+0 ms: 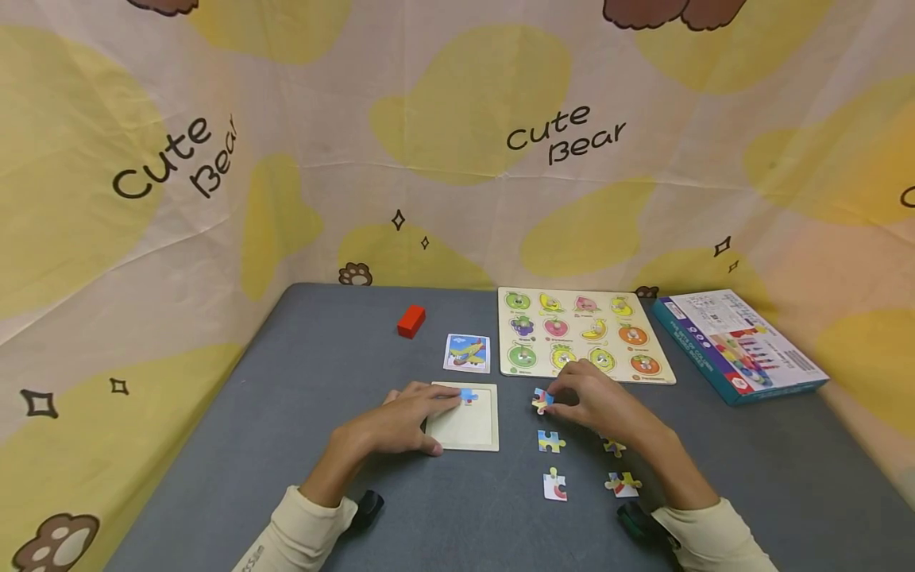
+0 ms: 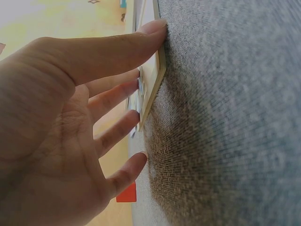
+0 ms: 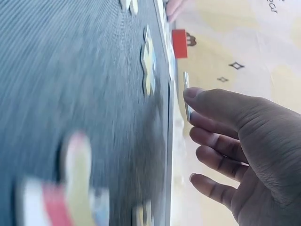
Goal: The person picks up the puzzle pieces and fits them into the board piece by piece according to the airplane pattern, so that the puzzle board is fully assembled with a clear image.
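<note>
My left hand (image 1: pixel 409 417) rests on the shallow cream puzzle tray (image 1: pixel 468 429), its fingers stretched over the upper left and its thumb at the lower left corner. A blue jigsaw piece (image 1: pixel 469 395) lies inside the tray near the top, just past the fingertips. Between thumb and forefinger, my right hand (image 1: pixel 604 401) pinches another jigsaw piece (image 1: pixel 539 402), seen edge-on and raised off the table in the right wrist view. Below that hand lie several loose pieces, among them a blue-yellow piece (image 1: pixel 550 442) and a white-pink piece (image 1: pixel 554 485).
Behind the tray lies a square airplane picture card (image 1: pixel 467 353), with a red block (image 1: pixel 411 322) farther back. A fruit board (image 1: pixel 586 334) sits at the back right, next to a teal-sided box (image 1: pixel 743 345). A patterned cloth (image 1: pixel 457 199) hangs behind the grey table (image 1: pixel 322 342).
</note>
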The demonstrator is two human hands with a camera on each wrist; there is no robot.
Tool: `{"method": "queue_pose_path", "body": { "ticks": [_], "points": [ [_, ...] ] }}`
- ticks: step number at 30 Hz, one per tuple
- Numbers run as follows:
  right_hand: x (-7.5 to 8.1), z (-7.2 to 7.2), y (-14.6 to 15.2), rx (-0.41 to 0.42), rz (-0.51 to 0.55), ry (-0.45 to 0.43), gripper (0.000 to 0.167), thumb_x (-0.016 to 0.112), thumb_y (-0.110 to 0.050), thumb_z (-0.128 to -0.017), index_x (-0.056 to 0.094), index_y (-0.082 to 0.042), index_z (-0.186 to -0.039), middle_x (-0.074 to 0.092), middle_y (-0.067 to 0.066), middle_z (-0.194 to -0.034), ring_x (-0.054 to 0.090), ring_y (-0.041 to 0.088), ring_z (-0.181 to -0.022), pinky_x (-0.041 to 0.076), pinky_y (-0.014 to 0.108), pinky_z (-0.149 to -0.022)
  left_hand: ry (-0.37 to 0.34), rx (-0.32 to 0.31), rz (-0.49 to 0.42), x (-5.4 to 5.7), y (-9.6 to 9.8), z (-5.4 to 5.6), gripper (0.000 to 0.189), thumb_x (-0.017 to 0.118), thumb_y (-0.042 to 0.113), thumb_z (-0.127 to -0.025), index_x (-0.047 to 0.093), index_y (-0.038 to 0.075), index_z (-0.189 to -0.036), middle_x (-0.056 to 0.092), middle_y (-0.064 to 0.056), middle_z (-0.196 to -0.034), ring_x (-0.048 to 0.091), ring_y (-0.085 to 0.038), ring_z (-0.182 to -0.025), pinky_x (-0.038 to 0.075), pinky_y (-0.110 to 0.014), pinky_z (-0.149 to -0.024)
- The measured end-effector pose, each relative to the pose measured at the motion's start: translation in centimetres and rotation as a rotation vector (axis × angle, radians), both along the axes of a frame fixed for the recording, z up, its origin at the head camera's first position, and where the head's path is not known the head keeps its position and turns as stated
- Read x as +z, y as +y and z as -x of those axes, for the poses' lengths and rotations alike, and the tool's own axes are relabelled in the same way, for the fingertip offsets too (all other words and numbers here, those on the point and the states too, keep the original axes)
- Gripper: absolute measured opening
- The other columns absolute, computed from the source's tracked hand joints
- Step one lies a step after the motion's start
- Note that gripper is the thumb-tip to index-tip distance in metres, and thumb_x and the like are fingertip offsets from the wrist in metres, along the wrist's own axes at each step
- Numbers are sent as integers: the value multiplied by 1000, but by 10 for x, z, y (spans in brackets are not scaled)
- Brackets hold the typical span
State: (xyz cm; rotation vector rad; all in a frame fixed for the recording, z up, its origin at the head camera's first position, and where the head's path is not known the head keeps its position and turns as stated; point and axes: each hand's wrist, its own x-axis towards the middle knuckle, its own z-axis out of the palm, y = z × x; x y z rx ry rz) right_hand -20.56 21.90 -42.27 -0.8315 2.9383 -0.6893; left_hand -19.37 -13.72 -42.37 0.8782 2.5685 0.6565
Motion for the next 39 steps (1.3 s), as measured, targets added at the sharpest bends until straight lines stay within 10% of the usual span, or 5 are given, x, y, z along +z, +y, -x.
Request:
{"method": "queue_pose_path", "body": {
  "ticks": [39],
  "points": [
    [-11, 18, -89, 100, -39, 18, 22, 84, -25, -93, 82, -9, -107, 68, 0, -103, 60, 17, -97, 55, 41, -89, -23, 25, 30, 0, 3, 1, 76, 84, 21, -90, 51, 13, -158, 42, 1, -167, 37, -29, -148, 33, -58, -104]
  ]
}}
